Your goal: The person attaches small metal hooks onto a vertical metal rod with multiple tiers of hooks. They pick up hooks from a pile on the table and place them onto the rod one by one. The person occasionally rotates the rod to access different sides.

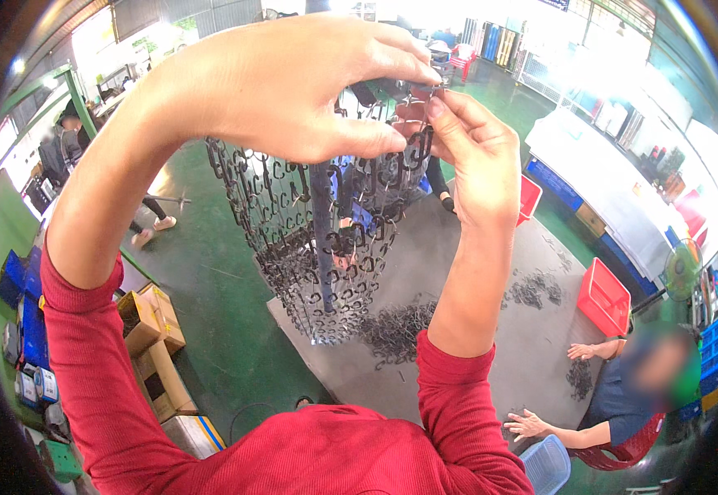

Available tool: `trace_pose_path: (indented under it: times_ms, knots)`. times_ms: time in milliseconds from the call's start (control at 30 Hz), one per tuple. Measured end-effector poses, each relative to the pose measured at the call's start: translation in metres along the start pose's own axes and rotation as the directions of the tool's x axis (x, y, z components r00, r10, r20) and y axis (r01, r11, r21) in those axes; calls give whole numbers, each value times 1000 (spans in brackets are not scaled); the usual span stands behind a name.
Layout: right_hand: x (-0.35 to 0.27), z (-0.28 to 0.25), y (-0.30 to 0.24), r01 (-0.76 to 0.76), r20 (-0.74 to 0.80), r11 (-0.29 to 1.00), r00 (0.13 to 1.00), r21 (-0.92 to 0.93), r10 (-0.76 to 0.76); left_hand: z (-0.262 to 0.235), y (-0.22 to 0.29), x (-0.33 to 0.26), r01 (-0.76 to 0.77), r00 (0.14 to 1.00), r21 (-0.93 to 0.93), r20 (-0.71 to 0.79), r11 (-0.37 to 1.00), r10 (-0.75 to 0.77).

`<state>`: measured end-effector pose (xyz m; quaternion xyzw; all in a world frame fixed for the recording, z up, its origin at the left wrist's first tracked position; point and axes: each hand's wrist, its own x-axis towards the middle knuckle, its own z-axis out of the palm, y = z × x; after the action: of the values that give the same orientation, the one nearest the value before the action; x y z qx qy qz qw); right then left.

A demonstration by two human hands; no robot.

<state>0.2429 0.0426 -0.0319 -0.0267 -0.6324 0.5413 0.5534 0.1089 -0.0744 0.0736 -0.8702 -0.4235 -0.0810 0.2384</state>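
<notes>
Item: hanging rack, a dark central pole ringed with tiers of small black metal hooks, suspended in front of the person at head height, centre of view.

Fill state: most tiers visible on the rack carry hooks, packed densely from the top down to the lower end. Judged from this, the loading is well advanced. A pile of loose black hooks lies on the grey floor mat just beyond the rack's lower end, with smaller scatters farther right, so a good deal of stock is not yet hung.

Left hand: raised high, forearm crossing from the lower left, wrist bent, fingers curled together over the top of the rack. Thumb and forefinger meet at the upper rim; whether they pinch a single hook there cannot be told.

Right hand: raised from the lower centre, forearm near upright, fingertips drawn together and pinching a hook at the rack's upper right edge, touching the left fingertips.

Surroundings: red plastic crates on the right of the mat; cardboard boxes near left on the green floor; a seated co-worker at near right, both hands over the mat.
</notes>
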Motion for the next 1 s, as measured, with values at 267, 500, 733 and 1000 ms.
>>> trace_pose_path:
  times_ms: [267,500,733,1000]
  knots:
    - [-2,-11,2,64,-147,998,987,14,-62,6,2,-1,23,999,-24,-27,999,-24]
    - [-17,-98,-4,-200,-487,890,873,-410,-28,5,-4,-8,166,984,-67,78,984,-161]
    - [-12,-73,10,-32,-133,320,945,-947,-299,-5,7,-5,239,971,-28,-13,971,-239]
    - [-7,9,-10,32,17,998,999,-62,-31,-2,6,-12,54,996,40,-72,998,-51]
